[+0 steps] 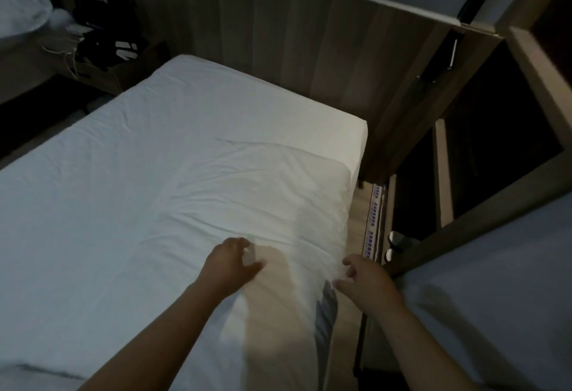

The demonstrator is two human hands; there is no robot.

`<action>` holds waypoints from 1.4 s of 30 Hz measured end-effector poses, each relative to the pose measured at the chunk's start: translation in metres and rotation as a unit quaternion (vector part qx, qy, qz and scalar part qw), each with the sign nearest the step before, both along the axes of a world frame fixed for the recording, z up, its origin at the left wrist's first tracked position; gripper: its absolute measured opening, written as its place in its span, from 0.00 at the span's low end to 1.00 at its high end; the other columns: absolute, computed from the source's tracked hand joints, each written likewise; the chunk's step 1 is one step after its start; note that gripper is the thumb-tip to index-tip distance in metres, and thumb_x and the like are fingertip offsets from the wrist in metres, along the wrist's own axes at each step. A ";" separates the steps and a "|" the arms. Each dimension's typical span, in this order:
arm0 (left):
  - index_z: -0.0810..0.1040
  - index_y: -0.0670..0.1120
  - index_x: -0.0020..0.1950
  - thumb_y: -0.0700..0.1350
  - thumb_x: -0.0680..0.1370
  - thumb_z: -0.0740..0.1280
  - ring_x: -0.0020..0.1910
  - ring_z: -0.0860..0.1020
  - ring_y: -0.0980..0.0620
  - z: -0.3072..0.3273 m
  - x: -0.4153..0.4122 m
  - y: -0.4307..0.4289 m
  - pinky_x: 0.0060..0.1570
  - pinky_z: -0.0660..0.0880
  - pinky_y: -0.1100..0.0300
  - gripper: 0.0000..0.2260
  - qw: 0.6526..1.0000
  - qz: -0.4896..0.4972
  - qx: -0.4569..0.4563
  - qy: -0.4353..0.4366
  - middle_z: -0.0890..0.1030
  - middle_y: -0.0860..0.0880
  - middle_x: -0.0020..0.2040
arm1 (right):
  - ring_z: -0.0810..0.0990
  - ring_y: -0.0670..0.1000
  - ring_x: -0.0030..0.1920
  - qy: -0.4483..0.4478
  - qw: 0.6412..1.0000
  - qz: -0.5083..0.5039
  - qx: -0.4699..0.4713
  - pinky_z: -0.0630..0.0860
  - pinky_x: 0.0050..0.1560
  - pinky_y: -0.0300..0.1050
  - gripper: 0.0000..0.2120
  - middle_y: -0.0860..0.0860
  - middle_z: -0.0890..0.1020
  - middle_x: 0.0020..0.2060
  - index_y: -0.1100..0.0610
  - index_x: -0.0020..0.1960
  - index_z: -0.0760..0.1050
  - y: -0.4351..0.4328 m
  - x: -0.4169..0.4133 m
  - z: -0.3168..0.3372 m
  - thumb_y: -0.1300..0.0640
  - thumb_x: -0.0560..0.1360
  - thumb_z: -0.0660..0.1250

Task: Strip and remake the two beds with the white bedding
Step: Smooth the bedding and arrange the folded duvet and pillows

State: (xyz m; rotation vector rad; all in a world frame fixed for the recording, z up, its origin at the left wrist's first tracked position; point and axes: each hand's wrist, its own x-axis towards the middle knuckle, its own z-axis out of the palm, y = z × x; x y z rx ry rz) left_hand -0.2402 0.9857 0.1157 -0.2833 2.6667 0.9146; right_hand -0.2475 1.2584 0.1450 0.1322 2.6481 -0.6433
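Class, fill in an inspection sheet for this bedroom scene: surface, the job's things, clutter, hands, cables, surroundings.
Surface: bed under a white sheet, lightly creased.
Job's things: white pillow along the bed's right edge; second bed at right, also in white.
Clutter: dark items heaped on the bedside table, too dim to identify.
Hands: left hand and right hand over the pillow's near end, fingers loosely spread, gripping nothing visible.
Cables: thin cords hanging off that table.
Surroundings: wooden wall panel behind the bed; floor strip between the beds.
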 end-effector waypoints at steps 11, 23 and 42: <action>0.66 0.49 0.72 0.58 0.76 0.66 0.66 0.71 0.52 0.063 0.000 0.081 0.62 0.67 0.61 0.28 0.996 -0.044 -0.072 0.001 0.71 0.50 0.68 | 0.74 0.47 0.53 0.043 0.992 0.113 0.032 0.70 0.49 0.38 0.21 0.48 0.76 0.55 0.51 0.64 0.72 0.056 -0.037 0.054 0.48 0.72 0.70; 0.67 0.50 0.71 0.58 0.76 0.66 0.63 0.73 0.54 0.099 -0.042 0.155 0.60 0.68 0.63 0.26 0.994 0.028 -0.107 0.010 0.73 0.51 0.67 | 0.76 0.48 0.52 0.030 0.971 0.236 0.002 0.75 0.51 0.41 0.21 0.49 0.77 0.55 0.52 0.62 0.73 0.101 -0.128 0.078 0.50 0.71 0.70; 0.67 0.50 0.71 0.57 0.76 0.65 0.64 0.72 0.53 0.122 -0.034 0.090 0.61 0.68 0.62 0.25 0.982 0.162 -0.097 -0.004 0.73 0.52 0.67 | 0.76 0.48 0.52 0.055 0.909 0.413 0.032 0.73 0.52 0.42 0.21 0.48 0.78 0.54 0.52 0.62 0.73 -0.009 -0.187 0.106 0.50 0.71 0.71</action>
